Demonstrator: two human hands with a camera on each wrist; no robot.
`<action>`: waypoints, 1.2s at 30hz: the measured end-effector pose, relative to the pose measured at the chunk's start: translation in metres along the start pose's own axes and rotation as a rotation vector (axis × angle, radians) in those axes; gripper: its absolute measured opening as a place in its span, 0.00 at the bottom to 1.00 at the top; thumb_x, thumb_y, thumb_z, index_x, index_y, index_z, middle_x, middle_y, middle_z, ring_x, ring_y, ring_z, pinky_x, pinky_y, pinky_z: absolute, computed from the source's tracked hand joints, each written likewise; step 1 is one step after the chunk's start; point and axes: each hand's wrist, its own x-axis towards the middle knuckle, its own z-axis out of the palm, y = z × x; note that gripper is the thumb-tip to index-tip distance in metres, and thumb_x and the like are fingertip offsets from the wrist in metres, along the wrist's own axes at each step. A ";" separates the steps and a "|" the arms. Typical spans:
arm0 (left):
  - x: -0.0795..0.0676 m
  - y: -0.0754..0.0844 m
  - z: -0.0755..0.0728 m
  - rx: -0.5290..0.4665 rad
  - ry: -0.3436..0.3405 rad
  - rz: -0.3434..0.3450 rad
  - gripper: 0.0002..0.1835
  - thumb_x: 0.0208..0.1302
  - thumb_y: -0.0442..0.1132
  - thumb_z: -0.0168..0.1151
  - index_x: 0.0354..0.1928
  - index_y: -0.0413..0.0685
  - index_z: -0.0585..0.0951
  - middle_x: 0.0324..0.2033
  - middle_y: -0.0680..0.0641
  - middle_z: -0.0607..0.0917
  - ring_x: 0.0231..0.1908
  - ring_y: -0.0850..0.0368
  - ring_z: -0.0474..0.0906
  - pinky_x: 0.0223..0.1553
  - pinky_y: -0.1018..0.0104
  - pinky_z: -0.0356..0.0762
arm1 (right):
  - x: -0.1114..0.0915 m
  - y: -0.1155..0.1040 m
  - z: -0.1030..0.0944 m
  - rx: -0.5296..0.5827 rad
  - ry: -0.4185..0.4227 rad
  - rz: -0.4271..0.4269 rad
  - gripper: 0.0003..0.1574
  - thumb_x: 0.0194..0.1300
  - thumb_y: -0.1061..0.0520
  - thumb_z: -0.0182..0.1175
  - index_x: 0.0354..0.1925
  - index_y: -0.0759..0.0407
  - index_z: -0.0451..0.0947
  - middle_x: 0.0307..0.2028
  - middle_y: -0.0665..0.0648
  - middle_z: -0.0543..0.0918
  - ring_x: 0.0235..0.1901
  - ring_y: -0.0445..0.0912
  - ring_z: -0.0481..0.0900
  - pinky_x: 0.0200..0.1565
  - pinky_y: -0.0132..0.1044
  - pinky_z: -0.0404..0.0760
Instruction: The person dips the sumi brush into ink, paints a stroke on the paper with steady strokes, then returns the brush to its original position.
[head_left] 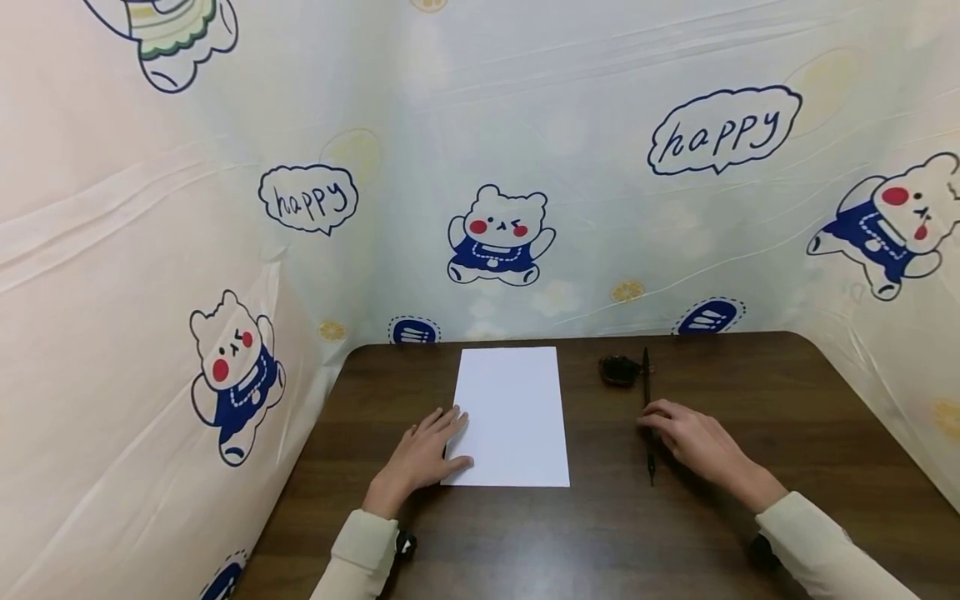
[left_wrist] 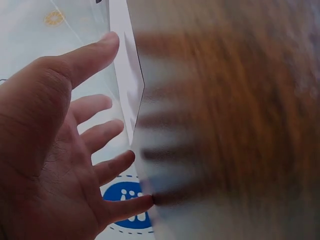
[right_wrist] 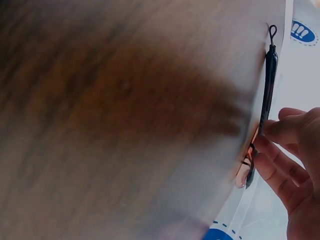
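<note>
A blank white sheet of paper [head_left: 510,417] lies upright-wise on the brown table. My left hand [head_left: 427,454] has its fingers spread at the paper's left edge, fingertips and thumb over its margin; the left wrist view shows the same spread fingers beside the paper [left_wrist: 127,70]. To the right, my right hand [head_left: 693,442] pinches the middle of a slim black writing brush [right_wrist: 270,75] between thumb and fingers. A small loop tops the brush's near end. Its far end lies beside a small, dark, glossy object [head_left: 619,371].
The dark wood table [head_left: 510,542] has rounded far corners. Pale cloth [head_left: 600,217] printed with bears and "happy" bubbles hangs behind it and along both sides. A small black device [head_left: 406,545] sits at the left cuff.
</note>
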 end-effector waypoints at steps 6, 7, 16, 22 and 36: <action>-0.002 0.002 -0.001 -0.040 -0.034 0.007 0.43 0.61 0.66 0.60 0.75 0.60 0.62 0.76 0.50 0.58 0.75 0.40 0.51 0.67 0.28 0.51 | -0.002 -0.002 0.002 0.013 -0.035 0.004 0.26 0.56 0.67 0.67 0.52 0.49 0.84 0.53 0.53 0.81 0.41 0.43 0.83 0.27 0.31 0.76; -0.003 0.002 0.000 -0.042 -0.038 0.007 0.42 0.61 0.65 0.61 0.74 0.60 0.62 0.76 0.49 0.58 0.75 0.39 0.51 0.67 0.28 0.51 | -0.001 -0.002 0.002 0.014 -0.040 0.003 0.26 0.56 0.67 0.67 0.52 0.48 0.84 0.53 0.53 0.81 0.42 0.43 0.83 0.27 0.31 0.76; -0.003 0.003 0.000 -0.051 -0.067 -0.007 0.40 0.62 0.63 0.61 0.73 0.59 0.66 0.76 0.49 0.58 0.76 0.39 0.50 0.67 0.27 0.49 | -0.004 -0.004 0.005 0.002 -0.053 0.002 0.25 0.57 0.67 0.67 0.52 0.47 0.84 0.55 0.53 0.81 0.50 0.47 0.81 0.35 0.39 0.83; -0.001 0.004 -0.001 -0.053 -0.073 -0.001 0.40 0.62 0.64 0.61 0.73 0.60 0.65 0.76 0.49 0.58 0.76 0.39 0.49 0.67 0.27 0.49 | -0.005 -0.003 0.007 -0.016 -0.034 -0.003 0.24 0.57 0.68 0.67 0.51 0.49 0.85 0.55 0.53 0.82 0.51 0.48 0.80 0.35 0.40 0.82; 0.000 0.005 -0.002 -0.065 -0.074 0.000 0.40 0.61 0.63 0.61 0.73 0.59 0.65 0.76 0.48 0.58 0.76 0.38 0.48 0.67 0.26 0.48 | -0.002 0.000 0.010 -0.012 -0.050 -0.003 0.18 0.57 0.66 0.68 0.45 0.52 0.85 0.53 0.55 0.83 0.51 0.49 0.81 0.43 0.44 0.84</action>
